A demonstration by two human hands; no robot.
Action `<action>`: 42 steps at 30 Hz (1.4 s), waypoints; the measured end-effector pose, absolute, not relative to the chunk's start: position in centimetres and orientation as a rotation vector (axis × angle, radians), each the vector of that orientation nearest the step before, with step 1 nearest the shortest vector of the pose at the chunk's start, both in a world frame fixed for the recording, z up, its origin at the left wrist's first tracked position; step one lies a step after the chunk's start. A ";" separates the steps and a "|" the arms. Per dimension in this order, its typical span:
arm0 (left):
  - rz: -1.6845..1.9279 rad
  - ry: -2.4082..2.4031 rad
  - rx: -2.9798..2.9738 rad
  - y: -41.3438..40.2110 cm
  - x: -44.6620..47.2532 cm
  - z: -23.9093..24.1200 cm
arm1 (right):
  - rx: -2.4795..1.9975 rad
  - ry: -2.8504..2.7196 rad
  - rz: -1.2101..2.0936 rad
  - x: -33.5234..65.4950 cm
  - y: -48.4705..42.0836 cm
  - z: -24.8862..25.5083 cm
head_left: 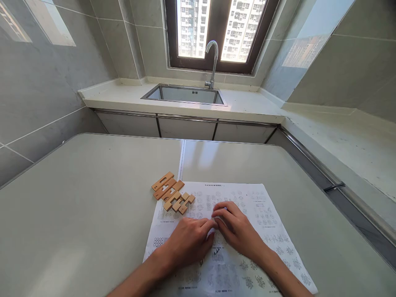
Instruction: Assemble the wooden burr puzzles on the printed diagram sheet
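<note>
Left hand point(188, 239) and right hand point(238, 229) lay curled, fingertips meeting, on the printed sheet point(266, 218); whether either pinched anything could not be told. Wooden puzzle pieces point(171, 194) sat at the sheet's far-left corner, on the grey bench point(77, 206).

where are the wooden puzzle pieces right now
Head view: the wooden puzzle pieces lie clustered on the table at the top-left corner of the printed sheet, beyond and left of the left hand.
</note>
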State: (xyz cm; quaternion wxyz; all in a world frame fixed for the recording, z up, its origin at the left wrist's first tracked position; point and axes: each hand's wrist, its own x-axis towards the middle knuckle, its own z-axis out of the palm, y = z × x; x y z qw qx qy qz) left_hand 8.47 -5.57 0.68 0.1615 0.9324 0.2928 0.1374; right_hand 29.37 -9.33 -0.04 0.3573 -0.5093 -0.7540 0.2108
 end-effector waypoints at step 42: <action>0.434 0.809 2.634 -5.5 8.4 0.4 | -1.304 -1.956 0.553 29.4 -9.4 0.0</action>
